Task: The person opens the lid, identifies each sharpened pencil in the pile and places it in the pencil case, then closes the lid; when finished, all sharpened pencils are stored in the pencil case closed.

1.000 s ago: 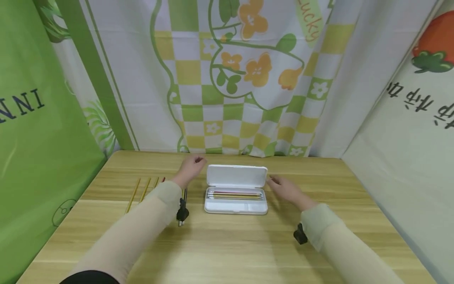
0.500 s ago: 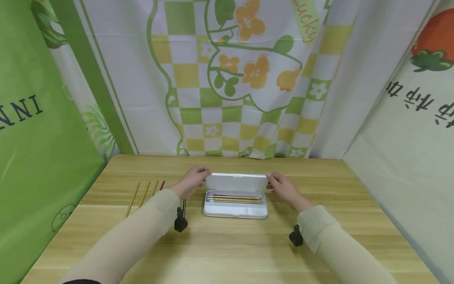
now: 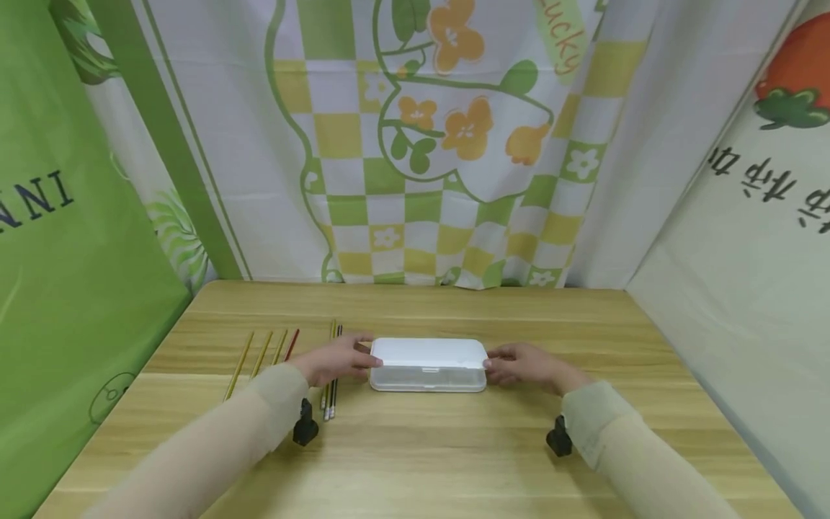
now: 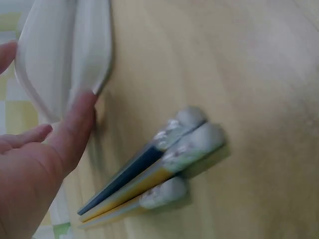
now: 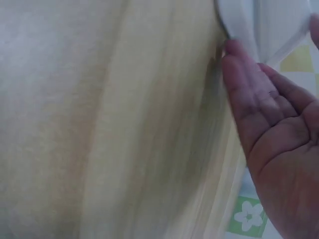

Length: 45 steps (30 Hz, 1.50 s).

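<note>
A white pencil case point(image 3: 405, 380) lies on the wooden table, its lid point(image 3: 428, 352) tilted partway down over the base. My left hand point(image 3: 333, 358) holds the left end, one finger reaching the side of the base in the left wrist view and another fingertip at the lid's edge. At the right end, my right hand point(image 3: 525, 364) holds the case likewise, its fingers along the side in the right wrist view. The pencils inside are hidden under the lid. Several pencils point(image 4: 134, 172), yellow and dark with white erasers, lie just beneath the left hand.
Farther left on the table point(image 3: 428, 461) is a spaced row of yellow pencils point(image 3: 238, 366) and a red pencil point(image 3: 292, 344), partly behind the left forearm. A patterned curtain point(image 3: 415, 238) hangs at the table's back edge, with fabric walls at both sides.
The case's lid has swung from upright down toward the base, covering the pencils in it. Both hands have come from beside the raised lid down and forward to the case's ends.
</note>
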{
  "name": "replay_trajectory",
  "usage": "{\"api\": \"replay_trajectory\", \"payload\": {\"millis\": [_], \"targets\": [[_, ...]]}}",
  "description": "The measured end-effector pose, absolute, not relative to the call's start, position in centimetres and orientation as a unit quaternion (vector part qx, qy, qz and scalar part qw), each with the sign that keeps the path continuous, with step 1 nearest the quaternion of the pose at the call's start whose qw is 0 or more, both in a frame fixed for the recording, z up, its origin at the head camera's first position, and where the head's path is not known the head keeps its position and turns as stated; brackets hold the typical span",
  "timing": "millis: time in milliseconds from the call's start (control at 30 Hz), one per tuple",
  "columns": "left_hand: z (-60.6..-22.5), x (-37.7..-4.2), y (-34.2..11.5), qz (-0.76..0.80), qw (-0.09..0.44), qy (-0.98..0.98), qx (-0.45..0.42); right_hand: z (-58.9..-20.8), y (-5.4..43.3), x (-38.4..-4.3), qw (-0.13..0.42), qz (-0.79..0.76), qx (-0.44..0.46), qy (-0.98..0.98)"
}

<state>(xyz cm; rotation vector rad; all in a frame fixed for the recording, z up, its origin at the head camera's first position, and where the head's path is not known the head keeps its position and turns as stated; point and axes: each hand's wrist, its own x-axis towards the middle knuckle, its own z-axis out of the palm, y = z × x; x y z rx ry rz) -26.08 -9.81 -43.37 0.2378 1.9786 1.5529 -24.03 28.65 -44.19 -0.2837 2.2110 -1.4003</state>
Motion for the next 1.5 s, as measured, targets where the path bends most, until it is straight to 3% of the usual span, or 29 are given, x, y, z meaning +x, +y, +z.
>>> {"api": "replay_trajectory", "payload": {"millis": [267, 433, 900, 1233, 1367, 1500], "targets": [[-44.5, -25.8, -9.3, 0.542, 0.252, 0.795, 0.106, -44.6, 28.0, -23.9, 0.258, -0.520, -0.090, 0.809], [-44.7, -25.8, -8.7, 0.507, 0.223, 0.825, 0.108, -44.2, 27.3, -23.8, 0.232, -0.471, -0.075, 0.848], [-45.6, -26.0, -7.9, 0.484, 0.201, 0.844, 0.112, -44.0, 26.9, -24.0, 0.181, -0.370, -0.121, 0.903], [-46.0, -26.7, -7.9, 0.500, 0.202, 0.836, 0.105, -43.5, 26.7, -24.4, 0.184, -0.321, -0.128, 0.920], [-45.7, -26.3, -8.4, 0.505, 0.202, 0.833, 0.101, -42.3, 26.4, -23.8, 0.133, -0.209, -0.164, 0.955], [-44.9, -25.3, -9.5, 0.441, 0.154, 0.869, 0.165, -41.2, 25.0, -22.2, 0.021, -0.096, -0.260, 0.960]]}}
